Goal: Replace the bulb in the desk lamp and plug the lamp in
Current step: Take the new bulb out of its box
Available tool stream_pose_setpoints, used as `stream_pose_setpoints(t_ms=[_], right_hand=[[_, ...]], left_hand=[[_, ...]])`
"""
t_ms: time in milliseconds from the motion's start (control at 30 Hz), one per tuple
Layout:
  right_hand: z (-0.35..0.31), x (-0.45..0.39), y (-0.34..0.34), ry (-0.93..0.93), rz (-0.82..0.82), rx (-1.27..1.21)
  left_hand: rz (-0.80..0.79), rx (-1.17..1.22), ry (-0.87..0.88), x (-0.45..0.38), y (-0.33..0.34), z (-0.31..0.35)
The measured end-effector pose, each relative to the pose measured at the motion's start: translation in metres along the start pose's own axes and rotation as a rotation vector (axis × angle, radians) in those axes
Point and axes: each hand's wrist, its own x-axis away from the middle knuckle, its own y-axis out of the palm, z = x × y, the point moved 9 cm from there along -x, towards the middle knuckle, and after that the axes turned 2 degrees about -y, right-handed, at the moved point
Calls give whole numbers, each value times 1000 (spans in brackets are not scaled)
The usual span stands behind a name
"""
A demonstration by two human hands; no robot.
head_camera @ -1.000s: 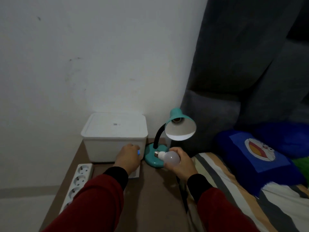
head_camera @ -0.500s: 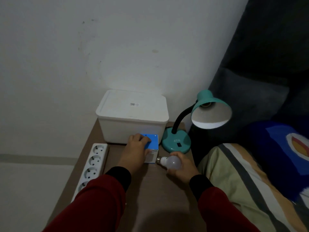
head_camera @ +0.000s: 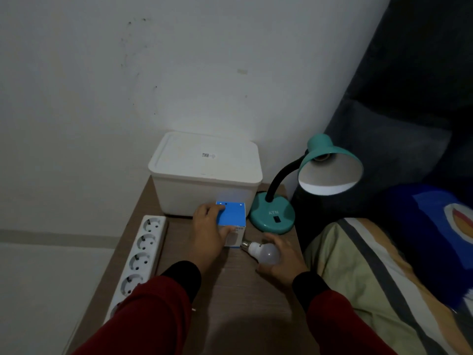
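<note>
Gripping a small blue-and-white cardboard box, the left hand is wrapping its side. The right hand is cupping a frosted white bulb, metal screw base toward the box, low over the wood-grain worktop. Glossy teal desk lamp, base lettered "ATN", is standing just behind, socket bare.

On the worktop, the tub stands at the back against the wall. The lamp stands just right of it. The carton stands before the tub, the bulb lies just before the carton, right of it. The socket strip lies along the left edge. The bed lies right of the worktop.
</note>
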Motion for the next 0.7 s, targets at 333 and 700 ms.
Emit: stream_pose_setpoints(t_ms=[333, 700], right_hand=[[-67, -10, -6, -177, 193, -224], [-62, -9, 0, -148, 243, -356]], left_hand=[[69, 186, -91, 8, -4, -4], [136, 304, -175, 12, 1, -9]])
